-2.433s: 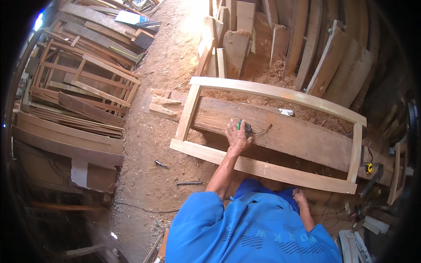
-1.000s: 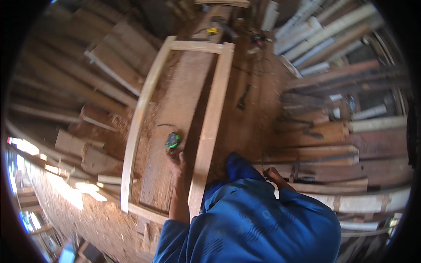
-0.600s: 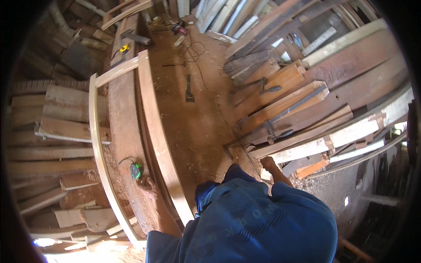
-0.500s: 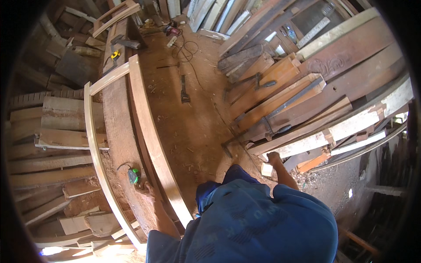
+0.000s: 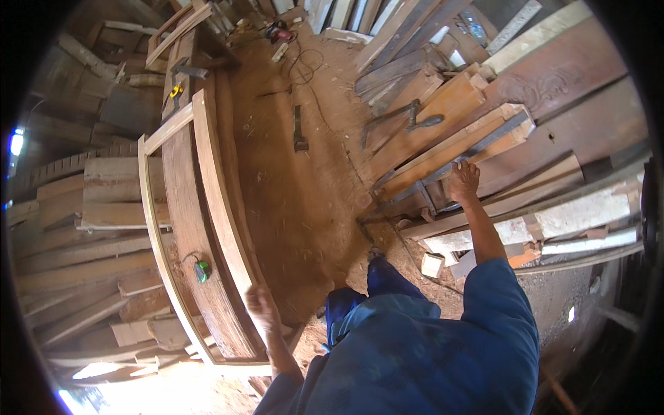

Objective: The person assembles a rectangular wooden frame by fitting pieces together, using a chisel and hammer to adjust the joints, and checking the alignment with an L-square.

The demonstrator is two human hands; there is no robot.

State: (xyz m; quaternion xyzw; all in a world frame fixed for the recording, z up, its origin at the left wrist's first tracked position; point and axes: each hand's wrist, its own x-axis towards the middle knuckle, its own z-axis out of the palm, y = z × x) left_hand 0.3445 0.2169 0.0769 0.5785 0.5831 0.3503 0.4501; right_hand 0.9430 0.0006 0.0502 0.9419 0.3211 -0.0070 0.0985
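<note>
My right hand point(image 5: 465, 182) reaches to the timber stack on the right, its fingers curled over the dark metal bar clamp point(image 5: 478, 147) lying there. A second clamp point(image 5: 415, 123) rests farther off on an orange-brown board. My left hand point(image 5: 263, 308), smeared by motion, is over the near right side of a pale wooden frame point(image 5: 220, 187); whether it touches the wood cannot be told. That long rectangular frame lies on a thick brown beam point(image 5: 190, 200). A green and black tape measure point(image 5: 201, 270) sits on the beam inside the frame.
A yellow tape measure point(image 5: 176, 91) and a hammer point(image 5: 188, 69) lie at the beam's far end. A dark tool point(image 5: 299, 130) and a corded red power tool point(image 5: 279, 33) are on the dusty floor. Stacked planks point(image 5: 117, 187) line the left; carved boards point(image 5: 539, 86) lean right.
My right hand has moved forward from beside the white-edged timber to the bar clamp. My left hand has left the spot by the green tape measure and shifted right, over the frame's side.
</note>
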